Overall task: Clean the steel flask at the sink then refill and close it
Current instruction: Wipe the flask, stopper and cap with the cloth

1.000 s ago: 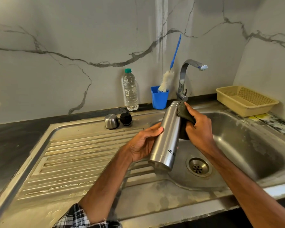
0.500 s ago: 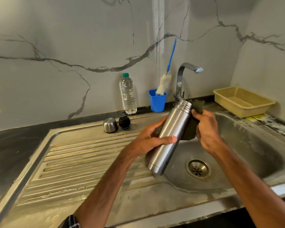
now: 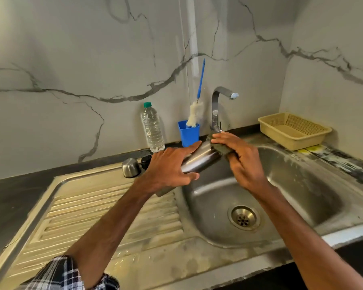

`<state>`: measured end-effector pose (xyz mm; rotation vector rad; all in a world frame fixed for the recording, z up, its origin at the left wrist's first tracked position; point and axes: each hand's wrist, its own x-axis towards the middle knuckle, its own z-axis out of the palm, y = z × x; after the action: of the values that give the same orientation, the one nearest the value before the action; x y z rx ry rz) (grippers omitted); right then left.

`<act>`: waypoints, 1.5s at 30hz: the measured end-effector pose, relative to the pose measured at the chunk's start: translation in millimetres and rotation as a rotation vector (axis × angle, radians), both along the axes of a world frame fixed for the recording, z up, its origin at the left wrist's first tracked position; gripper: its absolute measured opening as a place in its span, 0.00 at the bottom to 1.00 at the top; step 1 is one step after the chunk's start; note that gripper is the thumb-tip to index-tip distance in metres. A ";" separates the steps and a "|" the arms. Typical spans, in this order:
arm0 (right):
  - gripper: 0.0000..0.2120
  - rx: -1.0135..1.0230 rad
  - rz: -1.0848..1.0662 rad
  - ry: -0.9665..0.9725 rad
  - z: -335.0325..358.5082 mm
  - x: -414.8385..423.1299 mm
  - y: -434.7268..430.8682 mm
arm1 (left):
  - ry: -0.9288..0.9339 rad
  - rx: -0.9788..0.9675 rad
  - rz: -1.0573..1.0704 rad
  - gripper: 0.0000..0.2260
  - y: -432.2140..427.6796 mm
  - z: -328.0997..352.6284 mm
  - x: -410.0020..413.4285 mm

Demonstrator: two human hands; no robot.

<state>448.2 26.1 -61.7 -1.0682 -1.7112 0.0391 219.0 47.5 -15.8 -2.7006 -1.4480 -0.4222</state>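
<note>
Steel shows between both hands: the flask (image 3: 199, 160) is held in the air, tilted over the left rim of the sink basin (image 3: 301, 185). Its upper end points toward the tap (image 3: 217, 109) and its lower end slopes down over the draining board (image 3: 113, 206). The left hand (image 3: 168, 166) is wrapped round the middle of the flask, with the thumb curled underneath and the forefinger stretched along the top. The right hand (image 3: 243, 162) grips a dark green scrub pad (image 3: 222, 148) and presses it round the flask's upper end, fingers curled over the pad. Pad and fingers hide the mouth of the flask. The bare stretch of body between the hands is brushed metal with a soft shine; its bottom end is mostly hidden behind the left wrist. A checked sleeve (image 3: 67, 275) covers the left forearm near the bottom edge of the view.

At the back edge of the draining board a small steel cap (image 3: 130, 167) sits mouth down, with a black stopper (image 3: 146, 162) just beside it. Behind them, on the dark surface (image 3: 19, 195) against the marble wall, a clear plastic bottle (image 3: 153, 128) with a green cap stands upright and seems to hold water. A blue cup (image 3: 189, 133) next to it holds a bottle brush (image 3: 195, 114), white bristles down and blue handle leaning toward the wall. A yellow mesh basket (image 3: 291, 130) sits at the back right corner of the surface. The basin has a round drain (image 3: 243, 217) in its floor.
</note>
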 end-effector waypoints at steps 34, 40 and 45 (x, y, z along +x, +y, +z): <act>0.15 -0.434 -0.127 0.585 3.7 -22.3 -1.3 | -1.199 -0.685 0.243 0.25 0.0 -15.3 12.2; 0.10 -0.666 0.093 1.015 -1.9 -20.6 -6.2 | -1.897 -1.119 0.192 0.28 1.6 -18.1 -2.7; 0.14 -0.590 0.248 0.999 3.5 -34.6 -11.1 | -1.985 -1.060 0.199 0.26 3.3 -27.6 -0.5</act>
<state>413.7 15.1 -58.2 -0.9708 -0.8893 1.1030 218.5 50.8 -43.5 -1.6276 -2.3761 -3.7793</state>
